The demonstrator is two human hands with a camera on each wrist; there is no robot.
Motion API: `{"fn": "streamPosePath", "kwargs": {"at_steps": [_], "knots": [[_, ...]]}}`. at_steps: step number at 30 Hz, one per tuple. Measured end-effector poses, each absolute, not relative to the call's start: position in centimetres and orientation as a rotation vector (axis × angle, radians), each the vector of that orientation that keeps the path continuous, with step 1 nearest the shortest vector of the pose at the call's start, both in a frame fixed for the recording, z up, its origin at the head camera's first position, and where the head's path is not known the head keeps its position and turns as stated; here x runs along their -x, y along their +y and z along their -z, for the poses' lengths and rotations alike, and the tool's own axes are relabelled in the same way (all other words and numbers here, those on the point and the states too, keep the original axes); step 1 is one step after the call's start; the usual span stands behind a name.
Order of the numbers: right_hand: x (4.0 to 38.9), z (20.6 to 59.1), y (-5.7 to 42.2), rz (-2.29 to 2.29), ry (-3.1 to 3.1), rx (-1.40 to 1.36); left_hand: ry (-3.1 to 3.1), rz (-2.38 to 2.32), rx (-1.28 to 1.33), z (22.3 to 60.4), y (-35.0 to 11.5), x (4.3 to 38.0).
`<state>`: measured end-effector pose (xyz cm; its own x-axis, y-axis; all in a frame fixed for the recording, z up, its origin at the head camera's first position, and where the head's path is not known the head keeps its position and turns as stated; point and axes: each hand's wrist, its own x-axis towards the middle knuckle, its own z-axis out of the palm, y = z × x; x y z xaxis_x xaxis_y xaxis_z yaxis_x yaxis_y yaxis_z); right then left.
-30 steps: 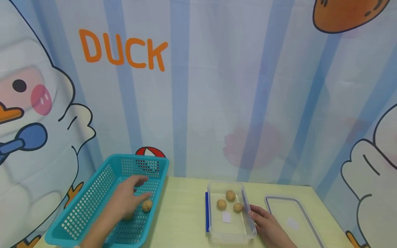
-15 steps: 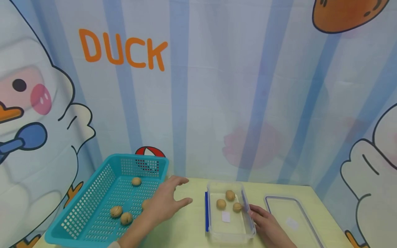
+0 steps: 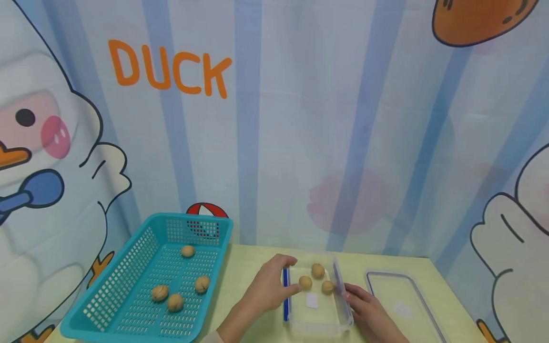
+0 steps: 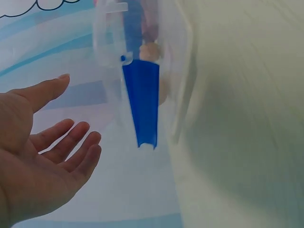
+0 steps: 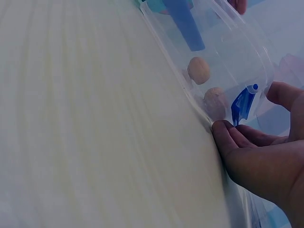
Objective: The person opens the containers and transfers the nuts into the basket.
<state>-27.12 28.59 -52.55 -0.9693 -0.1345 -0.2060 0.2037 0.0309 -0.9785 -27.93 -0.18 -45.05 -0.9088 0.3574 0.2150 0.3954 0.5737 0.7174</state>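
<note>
Between two relaxed, empty hands sits a clear container (image 3: 318, 312) with blue clips, holding three walnuts (image 3: 318, 270).

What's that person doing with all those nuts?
A person is working with walnuts at a table. The left hand, open and empty, reaches the blue clip side of a clear box that has three walnuts in it. The right hand steadies the box's other side. Four more walnuts lie in the teal basket, and the lid sits beside the box.
</note>
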Motion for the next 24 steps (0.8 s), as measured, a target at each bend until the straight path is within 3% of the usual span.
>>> {"fn": "streamPosePath", "kwargs": {"at_steps": [14, 24], "knots": [[27.2, 52.4, 28.1, 2.017, 2.103, -0.107, -2.764, 1.167, 0.868, 47.7, 2.3, 30.7], [27.3, 52.4, 28.3, 2.017, 2.11, -0.093, -2.836, 0.832, 0.935, 48.4, 3.6, 31.8]]}}
